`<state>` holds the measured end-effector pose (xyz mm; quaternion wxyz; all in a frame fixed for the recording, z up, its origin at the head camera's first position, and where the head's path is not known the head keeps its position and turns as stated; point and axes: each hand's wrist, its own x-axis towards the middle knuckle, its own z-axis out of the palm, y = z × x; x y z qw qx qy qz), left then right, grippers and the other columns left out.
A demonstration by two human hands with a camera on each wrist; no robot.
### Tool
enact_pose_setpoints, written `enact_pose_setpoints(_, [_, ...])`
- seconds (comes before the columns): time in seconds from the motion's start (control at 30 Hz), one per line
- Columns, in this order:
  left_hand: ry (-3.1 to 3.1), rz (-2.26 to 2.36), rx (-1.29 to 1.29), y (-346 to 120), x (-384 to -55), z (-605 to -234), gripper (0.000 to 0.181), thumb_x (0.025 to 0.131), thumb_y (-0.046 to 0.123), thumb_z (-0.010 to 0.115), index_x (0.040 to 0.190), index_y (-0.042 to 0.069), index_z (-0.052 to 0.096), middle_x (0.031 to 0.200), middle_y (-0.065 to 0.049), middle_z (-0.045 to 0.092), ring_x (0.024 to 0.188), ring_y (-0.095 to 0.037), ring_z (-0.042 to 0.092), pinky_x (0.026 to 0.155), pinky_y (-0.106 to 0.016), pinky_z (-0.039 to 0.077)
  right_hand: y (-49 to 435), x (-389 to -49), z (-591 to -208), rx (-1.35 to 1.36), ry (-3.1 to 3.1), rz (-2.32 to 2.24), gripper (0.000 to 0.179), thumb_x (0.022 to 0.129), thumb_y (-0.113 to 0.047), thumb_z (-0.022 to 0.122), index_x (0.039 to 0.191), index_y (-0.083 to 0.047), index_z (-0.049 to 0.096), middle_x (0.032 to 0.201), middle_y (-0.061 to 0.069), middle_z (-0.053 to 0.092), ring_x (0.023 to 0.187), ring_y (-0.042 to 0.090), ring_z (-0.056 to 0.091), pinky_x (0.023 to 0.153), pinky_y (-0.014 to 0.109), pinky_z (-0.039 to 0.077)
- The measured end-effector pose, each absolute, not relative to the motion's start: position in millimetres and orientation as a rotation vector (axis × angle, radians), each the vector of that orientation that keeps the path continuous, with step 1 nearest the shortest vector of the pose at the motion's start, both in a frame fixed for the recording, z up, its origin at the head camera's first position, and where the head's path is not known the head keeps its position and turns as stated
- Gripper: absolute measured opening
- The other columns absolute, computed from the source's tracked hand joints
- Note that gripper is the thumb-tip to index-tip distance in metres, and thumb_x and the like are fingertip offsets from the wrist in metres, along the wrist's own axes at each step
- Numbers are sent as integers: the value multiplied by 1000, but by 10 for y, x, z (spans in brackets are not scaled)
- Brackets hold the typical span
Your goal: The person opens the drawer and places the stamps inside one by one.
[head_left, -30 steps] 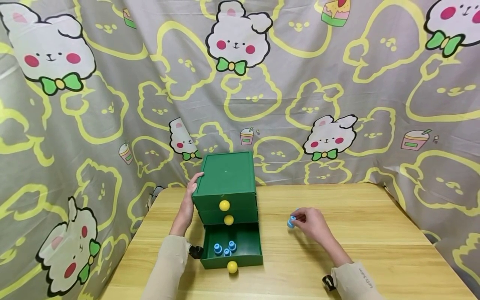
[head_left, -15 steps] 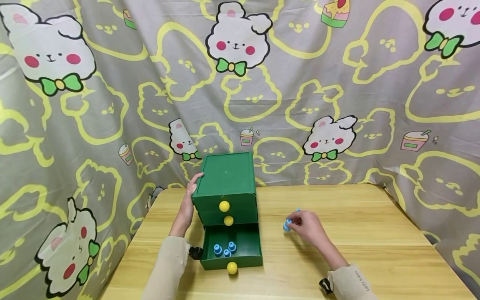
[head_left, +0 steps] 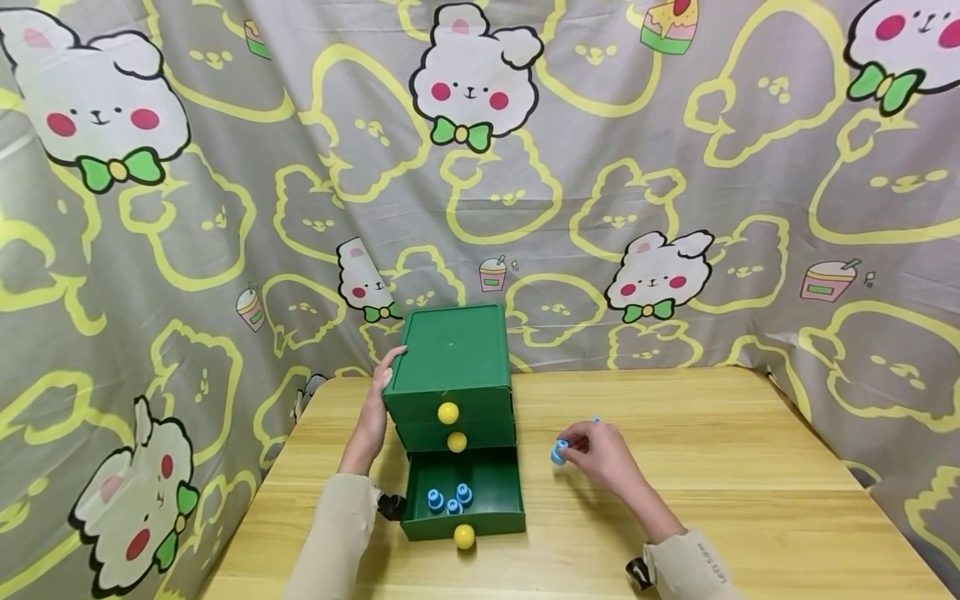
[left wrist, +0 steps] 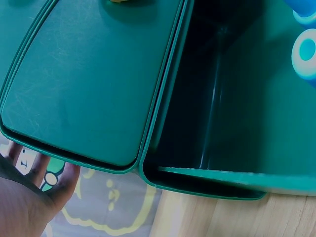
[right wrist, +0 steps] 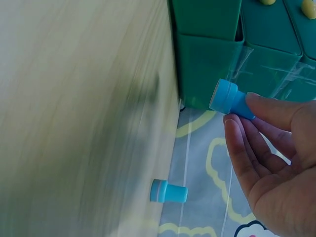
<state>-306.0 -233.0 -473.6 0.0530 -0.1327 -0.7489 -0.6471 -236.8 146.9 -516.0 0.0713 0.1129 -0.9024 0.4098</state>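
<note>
My right hand [head_left: 602, 455] pinches a small blue toy stamp [head_left: 558, 452] between thumb and fingers, just above the table and right of the green drawer box [head_left: 450, 350]. In the right wrist view this stamp [right wrist: 224, 96] has a wide base and a narrower handle. My left hand [head_left: 369, 421] rests against the box's left side, its fingers fairly straight, as the left wrist view also shows. The bottom drawer [head_left: 495, 475] is pulled out, and 3 blue stamps [head_left: 463, 493] stand in it. Another blue stamp [right wrist: 169, 191] stands on the table, mostly hidden behind my right hand in the head view.
Two upper drawers with yellow knobs [head_left: 447, 412] are closed. The open drawer's knob [head_left: 464, 536] juts toward the front of the wooden table [head_left: 675, 517]. A patterned curtain [head_left: 555, 192] hangs behind and to the left.
My right hand has moved left toward the drawer box with the stamp, uncovering the top of the stamp behind it. My left hand and the drawer have stayed in place.
</note>
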Motion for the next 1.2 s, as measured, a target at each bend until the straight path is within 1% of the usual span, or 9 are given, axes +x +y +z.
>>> enact_pose_setpoints(0.23, [-2262,-1974,-404,-2328,-3063,-4743,54,107,50,26,158,35,37,171,0,12,155,-33,13,118,-72,11,1436,-2372,-5165,378,-2704,1220,8,88,-4,80,95,-8,80,85,-2,75,76,7,65,71,24,56])
enact_pose_setpoints(0.8, [-2263,-1974,-401,-2317,-3037,-4731,55,107,52,26,158,35,37,171,0,11,154,-33,14,118,-71,14,1306,-2351,-5131,421,-2685,1267,5,88,-4,80,93,-6,80,84,-2,75,73,7,64,69,22,55])
enact_pose_setpoints(1.0, [-2269,-1962,-392,-2324,-3034,-4747,56,107,53,26,159,36,36,171,0,11,155,-34,12,118,-73,11,1286,-2340,-5125,446,-2678,1264,5,89,-3,79,92,-7,80,83,-3,75,73,7,65,70,23,55])
enact_pose_setpoints(1.2, [-2273,-1962,-395,-2318,-3049,-4743,55,107,52,26,158,36,37,171,0,11,155,-34,11,118,-72,11,1261,-2350,-5146,470,-2670,1283,6,88,-3,79,93,-6,80,84,-1,75,74,7,65,68,21,55])
